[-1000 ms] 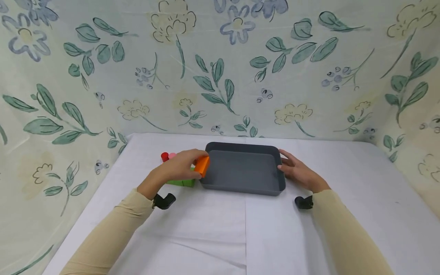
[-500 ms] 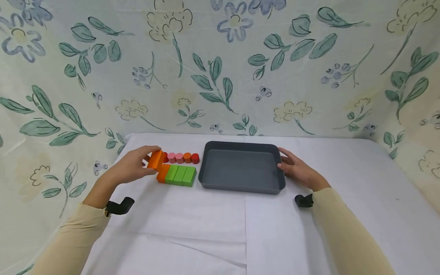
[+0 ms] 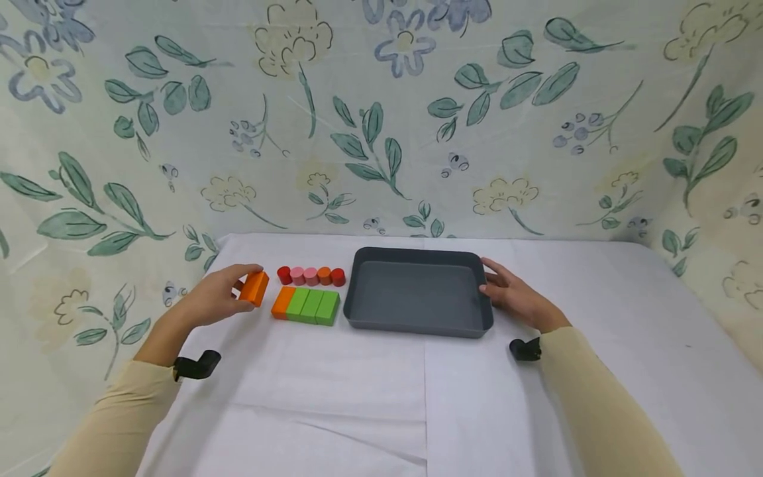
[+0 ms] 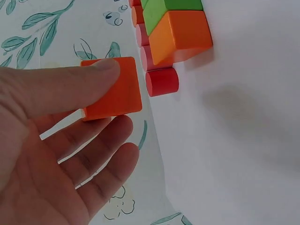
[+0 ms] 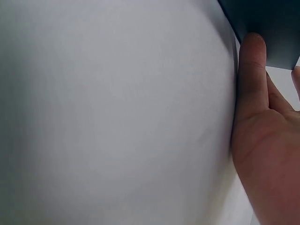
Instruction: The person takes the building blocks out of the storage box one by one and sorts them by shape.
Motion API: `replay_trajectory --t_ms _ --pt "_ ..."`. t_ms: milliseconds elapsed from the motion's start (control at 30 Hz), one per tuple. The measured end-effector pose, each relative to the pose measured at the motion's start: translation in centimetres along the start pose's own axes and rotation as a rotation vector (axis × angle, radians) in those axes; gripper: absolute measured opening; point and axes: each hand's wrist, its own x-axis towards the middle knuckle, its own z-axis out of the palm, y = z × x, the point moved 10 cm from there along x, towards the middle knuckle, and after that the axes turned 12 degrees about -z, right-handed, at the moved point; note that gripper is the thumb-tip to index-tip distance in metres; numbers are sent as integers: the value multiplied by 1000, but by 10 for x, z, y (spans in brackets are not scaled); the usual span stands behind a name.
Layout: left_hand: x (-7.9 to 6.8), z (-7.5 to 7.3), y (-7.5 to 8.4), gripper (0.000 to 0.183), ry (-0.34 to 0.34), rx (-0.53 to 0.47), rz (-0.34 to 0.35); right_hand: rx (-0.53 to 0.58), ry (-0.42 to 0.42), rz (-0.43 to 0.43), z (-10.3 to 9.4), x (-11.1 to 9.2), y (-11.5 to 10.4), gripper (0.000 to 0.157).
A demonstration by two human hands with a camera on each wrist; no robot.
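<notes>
My left hand pinches an orange block between thumb and fingertips, raised above the table's left part. In the left wrist view, the thumb lies across the face of the orange block. To its right stands a row of blocks: an orange one beside several green blocks. Behind them runs a row of small cylinders: red, pink, orange and red again. My right hand touches the right wall of a dark grey tray, its fingers fairly straight.
White cloth with a few creases covers the table. A floral curtain rises behind it and at both sides. The tray lies just right of the block row, with a narrow gap between them.
My left hand has carried the orange block leftward from the tray's left edge, past the block row, uncovering the blocks and cylinders. My right hand has stayed at the tray.
</notes>
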Motion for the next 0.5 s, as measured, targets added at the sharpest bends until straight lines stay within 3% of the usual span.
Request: replay_trajectory --t_ms 333,500 --pt "13 20 -10 66 -25 -8 -11 3 2 -11 -1 0 -2 82" --pt "20 35 -20 66 -73 -1 -39 16 -2 -7 0 -1 1 82"
